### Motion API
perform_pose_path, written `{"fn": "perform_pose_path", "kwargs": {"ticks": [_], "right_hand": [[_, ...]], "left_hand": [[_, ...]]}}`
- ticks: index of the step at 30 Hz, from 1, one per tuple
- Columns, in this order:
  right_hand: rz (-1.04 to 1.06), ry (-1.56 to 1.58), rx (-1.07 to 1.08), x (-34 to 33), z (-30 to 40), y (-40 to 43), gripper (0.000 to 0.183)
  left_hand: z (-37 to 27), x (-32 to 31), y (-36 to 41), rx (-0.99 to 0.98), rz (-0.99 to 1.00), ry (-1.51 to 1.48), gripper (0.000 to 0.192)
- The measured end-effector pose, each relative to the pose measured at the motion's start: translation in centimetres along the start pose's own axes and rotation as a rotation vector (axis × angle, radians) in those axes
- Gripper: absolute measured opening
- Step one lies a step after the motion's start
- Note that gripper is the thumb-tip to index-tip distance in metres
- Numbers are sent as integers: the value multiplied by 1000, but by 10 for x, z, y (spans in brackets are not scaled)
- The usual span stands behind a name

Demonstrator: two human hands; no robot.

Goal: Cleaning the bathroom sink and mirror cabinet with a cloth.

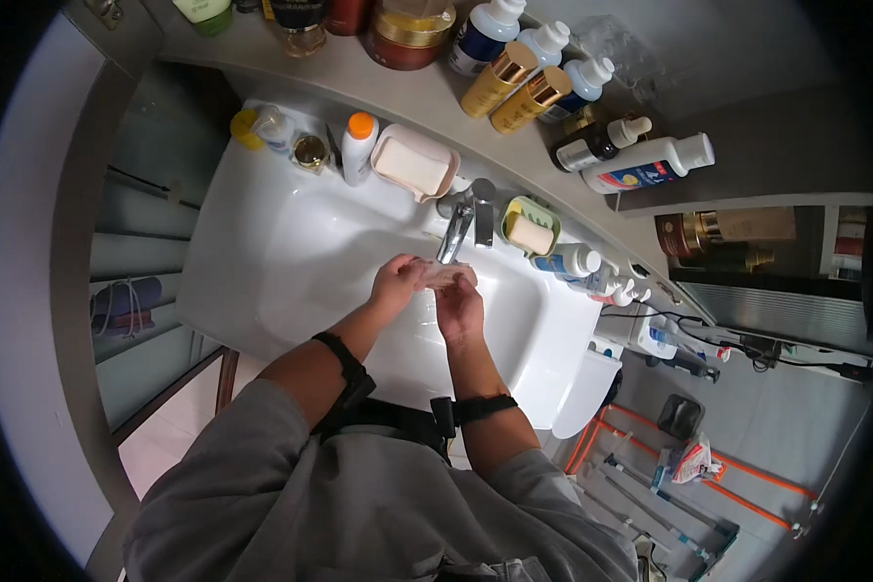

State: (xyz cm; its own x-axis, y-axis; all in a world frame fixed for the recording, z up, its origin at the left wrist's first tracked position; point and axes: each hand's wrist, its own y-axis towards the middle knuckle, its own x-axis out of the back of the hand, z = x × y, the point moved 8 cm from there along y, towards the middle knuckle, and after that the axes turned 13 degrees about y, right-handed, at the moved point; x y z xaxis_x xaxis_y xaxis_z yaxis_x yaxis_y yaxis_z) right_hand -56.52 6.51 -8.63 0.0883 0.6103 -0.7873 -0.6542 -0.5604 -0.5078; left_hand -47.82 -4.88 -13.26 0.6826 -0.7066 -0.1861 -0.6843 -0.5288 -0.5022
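Observation:
Over the white washbasin (313, 284), both hands grip a thin, pinkish, see-through item (447, 274) just under the spout of the chrome faucet (456, 229). My left hand (395, 282) pinches its left end between thumb and fingers. At the other end, my right hand (460, 309) has its palm turned up and its fingers on the item. Water seems to fall from about the spout into the basin below. Exactly what the item is, the picture does not settle.
Behind the faucet sit a pink soap dish (416, 161), a green soap dish (531, 224) with soap, and an orange-capped bottle (359, 148). Bottles and jars line the shelf (378, 87) above. To the right are a toilet (589, 389) and an orange rack (735, 480) with mops.

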Motion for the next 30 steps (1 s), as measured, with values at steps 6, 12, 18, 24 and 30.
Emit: {"fn": "perform_pose_path", "kwargs": {"ticks": [6, 12, 18, 24, 30], "right_hand": [[-51, 37, 34, -12, 8, -10, 28], [-70, 134, 45, -4, 0, -6, 29], [-113, 216, 63, 8, -16, 4, 29], [-179, 141, -52, 14, -35, 1, 28], [121, 79, -73, -2, -31, -6, 24]], "left_hand": [[30, 10, 15, 120, -88, 216, 44], [48, 22, 16, 224, -86, 181, 55], [41, 43, -17, 368, -363, 293, 72], [16, -43, -36, 440, 332, -577, 46], [29, -29, -11, 171, 132, -414, 23]]}}
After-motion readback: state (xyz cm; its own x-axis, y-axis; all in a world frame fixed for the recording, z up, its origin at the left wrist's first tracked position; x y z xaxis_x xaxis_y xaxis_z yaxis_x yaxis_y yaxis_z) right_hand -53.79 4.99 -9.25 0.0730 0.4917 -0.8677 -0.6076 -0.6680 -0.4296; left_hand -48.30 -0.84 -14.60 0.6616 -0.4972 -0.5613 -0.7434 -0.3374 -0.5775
